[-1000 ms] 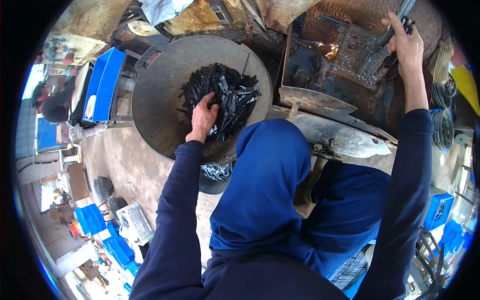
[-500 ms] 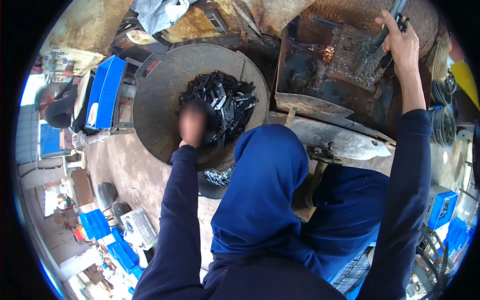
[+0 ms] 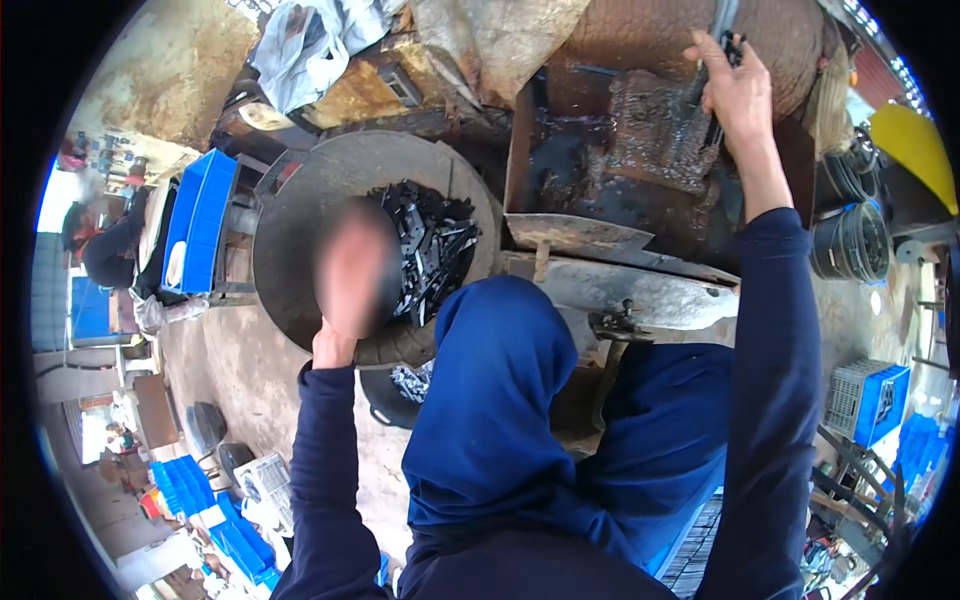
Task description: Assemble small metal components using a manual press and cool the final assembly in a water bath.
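Observation:
A wide round metal pan point(image 3: 290, 250) holds a heap of small black metal pieces point(image 3: 435, 245). My left hand point(image 3: 352, 270) is lifted above the pan's near left side, just left of the heap; it is blurred, so its grip is unclear. My right hand point(image 3: 735, 85) reaches up and far right and is closed around a grey metal lever point(image 3: 722, 20) above a rusty, dark machine bed point(image 3: 650, 140). Blue cloth point(image 3: 500, 420) covers my knees between both arms.
A blue crate point(image 3: 200, 220) stands left of the pan, and a person point(image 3: 110, 250) bends beyond it. A black bucket point(image 3: 850, 245) and a yellow sheet point(image 3: 910, 150) are at right. More blue crates point(image 3: 865, 400) lie lower right, with blue trays point(image 3: 230, 530) lower left.
My left hand has left the heap of black pieces and risen toward me over the pan's left side. The right hand stays on the lever.

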### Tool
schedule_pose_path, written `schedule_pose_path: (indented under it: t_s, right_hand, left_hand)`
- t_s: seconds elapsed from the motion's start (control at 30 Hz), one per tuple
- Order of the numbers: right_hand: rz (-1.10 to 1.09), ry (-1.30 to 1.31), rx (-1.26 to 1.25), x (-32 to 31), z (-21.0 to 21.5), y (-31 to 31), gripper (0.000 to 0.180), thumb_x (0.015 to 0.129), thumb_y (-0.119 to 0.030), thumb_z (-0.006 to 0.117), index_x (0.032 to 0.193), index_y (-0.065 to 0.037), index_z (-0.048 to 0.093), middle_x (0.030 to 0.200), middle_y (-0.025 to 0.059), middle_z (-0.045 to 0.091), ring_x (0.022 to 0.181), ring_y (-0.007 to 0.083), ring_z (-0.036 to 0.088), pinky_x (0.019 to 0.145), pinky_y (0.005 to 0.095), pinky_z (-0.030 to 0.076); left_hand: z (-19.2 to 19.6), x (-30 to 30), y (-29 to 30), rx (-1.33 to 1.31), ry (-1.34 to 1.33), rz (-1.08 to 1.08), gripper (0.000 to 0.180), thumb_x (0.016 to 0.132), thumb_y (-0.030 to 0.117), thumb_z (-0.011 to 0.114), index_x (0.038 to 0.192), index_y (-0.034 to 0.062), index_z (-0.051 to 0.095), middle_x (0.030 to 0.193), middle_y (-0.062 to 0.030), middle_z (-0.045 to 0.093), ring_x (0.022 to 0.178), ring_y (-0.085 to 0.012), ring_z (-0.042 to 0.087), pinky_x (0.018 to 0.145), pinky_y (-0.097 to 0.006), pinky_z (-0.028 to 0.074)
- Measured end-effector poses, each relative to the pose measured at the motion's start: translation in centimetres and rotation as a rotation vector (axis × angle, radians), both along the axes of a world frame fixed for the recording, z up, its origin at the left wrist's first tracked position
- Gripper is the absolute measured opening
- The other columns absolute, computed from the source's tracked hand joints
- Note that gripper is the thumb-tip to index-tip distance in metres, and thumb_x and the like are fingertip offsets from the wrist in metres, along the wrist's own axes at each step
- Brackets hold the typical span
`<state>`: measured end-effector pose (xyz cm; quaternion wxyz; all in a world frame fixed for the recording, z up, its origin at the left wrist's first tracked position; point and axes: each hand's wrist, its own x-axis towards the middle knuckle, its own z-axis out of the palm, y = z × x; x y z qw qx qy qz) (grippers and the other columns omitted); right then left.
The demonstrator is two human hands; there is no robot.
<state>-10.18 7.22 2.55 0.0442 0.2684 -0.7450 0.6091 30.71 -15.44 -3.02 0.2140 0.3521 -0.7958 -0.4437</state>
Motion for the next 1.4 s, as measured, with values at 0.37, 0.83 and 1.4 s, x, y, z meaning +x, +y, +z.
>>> schedule_pose_path:
  t_s: [0.37,0.83,1.4]
  right_hand:
    - [-0.025,0.030,0.033,0.1,0.5,0.1,0.038,0.094,-0.035,0.069,0.104,0.001,0.063,0.085,0.0044,0.073,0.043,0.0078,0.048,0.040,0.0256,0.039]
    - [-0.024,-0.048,0.068,0.3,0.7,0.3,0.029,0.095,-0.029,0.067,0.100,-0.001,0.064,0.084,0.0055,0.072,0.044,0.0076,0.047,0.042,0.0258,0.038]
    - [-0.070,-0.029,0.174,-1.3,0.2,0.6,0.030,0.095,-0.031,0.068,0.105,-0.003,0.070,0.093,0.0037,0.070,0.081,0.0102,0.061,0.074,0.0285,0.050]
  left_hand:
    - [13.0,-18.0,10.6,0.041,0.410,-0.360,0.019,0.095,0.017,0.062,0.093,0.0004,0.070,0.069,0.0012,0.058,0.058,-0.0041,0.046,0.050,-0.024,0.036]
    - [6.8,-25.3,11.8,0.371,0.488,-0.298,0.025,0.089,0.020,0.060,0.089,-0.0030,0.070,0.065,-0.0075,0.064,0.059,-0.0132,0.057,0.054,-0.030,0.044]
    - [6.6,-24.8,13.1,0.356,0.581,-0.249,0.027,0.086,0.021,0.058,0.086,-0.0023,0.071,0.070,-0.0234,0.065,0.064,-0.0330,0.064,0.062,-0.042,0.050]
